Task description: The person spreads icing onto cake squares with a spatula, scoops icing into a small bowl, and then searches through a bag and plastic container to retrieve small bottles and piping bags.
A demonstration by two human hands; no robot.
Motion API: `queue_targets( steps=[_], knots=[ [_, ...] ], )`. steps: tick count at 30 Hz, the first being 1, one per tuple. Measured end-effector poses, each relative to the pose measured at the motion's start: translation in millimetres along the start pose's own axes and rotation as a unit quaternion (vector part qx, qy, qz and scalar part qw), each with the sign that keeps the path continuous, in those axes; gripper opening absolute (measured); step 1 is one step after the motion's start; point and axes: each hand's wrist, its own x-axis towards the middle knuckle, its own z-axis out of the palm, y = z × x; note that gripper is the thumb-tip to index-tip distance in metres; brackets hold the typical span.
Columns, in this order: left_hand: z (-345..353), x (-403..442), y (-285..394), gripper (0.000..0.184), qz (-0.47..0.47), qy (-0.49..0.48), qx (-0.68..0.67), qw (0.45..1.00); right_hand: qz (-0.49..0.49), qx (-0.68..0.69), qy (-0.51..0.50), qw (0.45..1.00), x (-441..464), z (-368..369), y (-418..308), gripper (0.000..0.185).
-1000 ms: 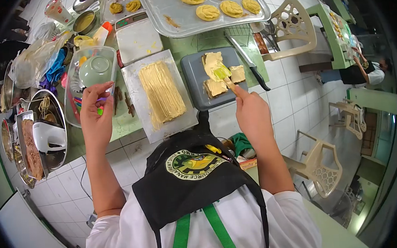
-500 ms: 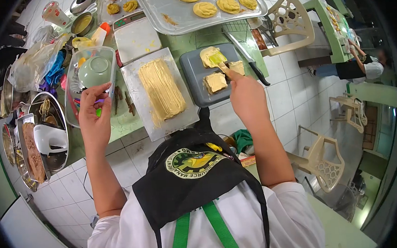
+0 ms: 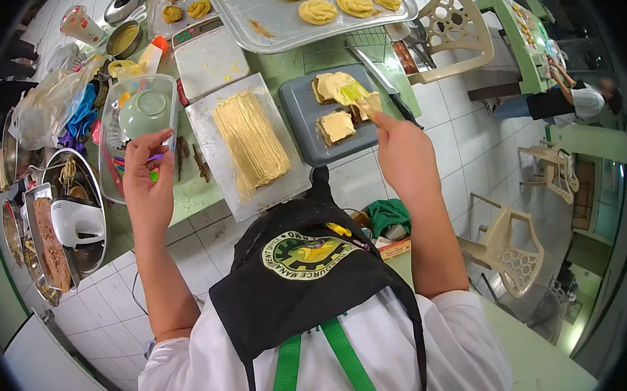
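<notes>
My right hand (image 3: 406, 149) grips the wooden handle of a spatula (image 3: 353, 93). Its yellow-green blade touches the cream on the cake pieces (image 3: 333, 85) in a grey tray (image 3: 302, 120). A separate cream-topped piece (image 3: 336, 126) sits nearer to me in that tray. To the left, a rectangular cake (image 3: 253, 141) covered in ridged, pale yellow cream lies on a white board (image 3: 204, 138). My left hand (image 3: 148, 167) hovers at the near right edge of a clear plastic container (image 3: 109, 126), fingers curled, with a gap between thumb and index finger and nothing visibly held.
A long knife (image 3: 403, 109) lies right of the grey tray. Behind are a baking sheet (image 3: 244, 33) bearing several yellow rounds and a kitchen scale (image 3: 206, 65). A hand mixer (image 3: 79, 220) rests in a metal bowl at left. Plastic chairs (image 3: 454, 29) stand at right.
My right hand and the spatula have shifted right and slightly toward me, the blade moving from the far piece to where it meets the right one. My left hand stays nearly still.
</notes>
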Motion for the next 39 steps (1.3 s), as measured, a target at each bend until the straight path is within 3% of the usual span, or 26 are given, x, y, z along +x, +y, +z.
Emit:
queue_targets(
  steps=[3,12,20,32,39],
  knots=[
    [3,1,2,0.027,0.006,-0.008,0.003,1.0,-0.031,-0.007,0.013,0.999,8,10,3,0.029],
    [1,0,-1,0.026,0.007,-0.003,0.013,1.0,0.019,-0.022,-0.055,0.998,-17,-5,6,0.028],
    [5,0,4,0.026,0.006,-0.005,0.009,1.0,-0.066,-0.023,0.016,0.997,8,11,-5,0.028],
    [3,-3,1,0.026,0.004,-0.001,0.011,1.0,-0.066,-0.044,-0.033,0.996,-9,-10,-3,0.029],
    [5,-2,4,0.027,0.004,-0.003,0.013,1.0,-0.071,-0.031,-0.003,0.997,2,4,-1,0.027]
  ],
)
